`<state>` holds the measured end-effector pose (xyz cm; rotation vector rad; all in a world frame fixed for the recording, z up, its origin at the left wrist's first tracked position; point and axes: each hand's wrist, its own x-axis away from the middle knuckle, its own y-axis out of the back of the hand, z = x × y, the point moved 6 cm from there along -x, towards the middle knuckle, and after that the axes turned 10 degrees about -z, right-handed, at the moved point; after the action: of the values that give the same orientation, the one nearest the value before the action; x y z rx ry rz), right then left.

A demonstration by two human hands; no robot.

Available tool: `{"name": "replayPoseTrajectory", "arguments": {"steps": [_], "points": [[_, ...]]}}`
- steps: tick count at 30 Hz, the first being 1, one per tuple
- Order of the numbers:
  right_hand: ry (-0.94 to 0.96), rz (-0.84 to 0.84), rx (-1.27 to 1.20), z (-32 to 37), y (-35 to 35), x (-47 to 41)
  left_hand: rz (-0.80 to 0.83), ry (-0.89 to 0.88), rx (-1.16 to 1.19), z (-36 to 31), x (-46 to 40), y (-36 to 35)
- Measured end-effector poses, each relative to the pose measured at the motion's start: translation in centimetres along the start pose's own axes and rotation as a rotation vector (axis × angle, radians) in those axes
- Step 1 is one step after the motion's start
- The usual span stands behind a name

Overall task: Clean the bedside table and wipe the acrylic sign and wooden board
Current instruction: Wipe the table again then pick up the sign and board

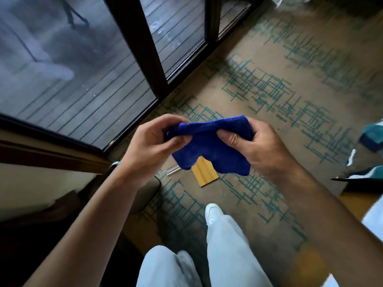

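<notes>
Brown carpet point(279, 83) with a scribbled teal grid pattern fills most of the floor, and along its upper left edge runs a dark-framed sliding glass door point(157, 65) with grey decking boards point(87, 96) visible beyond the panes. Both arms reach forward over the carpet, holding a blue microfibre cloth point(209, 146) between them at about the middle of the view. The left hand point(153, 139) pinches the cloth's upper left edge, thumb on the near side and curled fingers behind it. The right hand point(259, 143) grips the upper right corner the same way, thumb pressed on the front of the fabric and fingers wrapped round the back. The cloth hangs slack below the two hands, its lower edge in loose folds.

Directly under the cloth, lying flat on the carpet, is the wooden board point(205, 172), a small pale yellowish rectangle with visible grain; its upper part is hidden behind the hanging fabric. Just left of the board a clear strip point(173, 170) lies on the carpet (possibly an edge of the acrylic sign, though it is too faint to say for certain).

Lower down, light grey trouser legs point(223, 245) and a white shoe point(213, 212) stand on the carpet. At the right edge are blurred teal, white and dark shapes point(371, 135) that cannot be identified. Dark wooden furniture point(41, 154) sits at the left, below the door.
</notes>
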<state>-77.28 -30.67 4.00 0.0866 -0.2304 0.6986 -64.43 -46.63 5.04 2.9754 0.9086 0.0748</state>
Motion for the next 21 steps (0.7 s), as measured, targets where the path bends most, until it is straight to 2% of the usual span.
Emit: {"name": "replayPoseTrajectory", "arguments": {"steps": [5,10,13,15,18,19,21], "points": [[0.015,0.239,0.029,7.2,-6.6,2.2,-0.280,0.056,0.093,-5.8,5.1,7.2],[0.022,0.486,0.060,11.8,-15.6,6.0,-0.574,0.119,0.109,-8.8,14.8,13.9],[-0.005,0.663,0.070,12.5,-21.3,9.6,-0.812,0.169,0.151,-8.6,22.4,17.4],[-0.001,0.779,0.107,12.0,-25.1,12.2,-1.027,0.219,0.096,-7.0,28.3,19.6],[0.031,0.899,0.252,9.7,-31.1,16.5,-1.411,0.442,-0.228,-2.7,39.8,22.9],[0.031,0.937,0.303,8.7,-33.1,18.0,-1.493,0.575,-0.318,-0.9,43.9,23.7],[0.003,1.008,0.375,6.4,-36.8,21.3,-1.545,0.843,-0.417,3.1,52.0,24.7]]}}
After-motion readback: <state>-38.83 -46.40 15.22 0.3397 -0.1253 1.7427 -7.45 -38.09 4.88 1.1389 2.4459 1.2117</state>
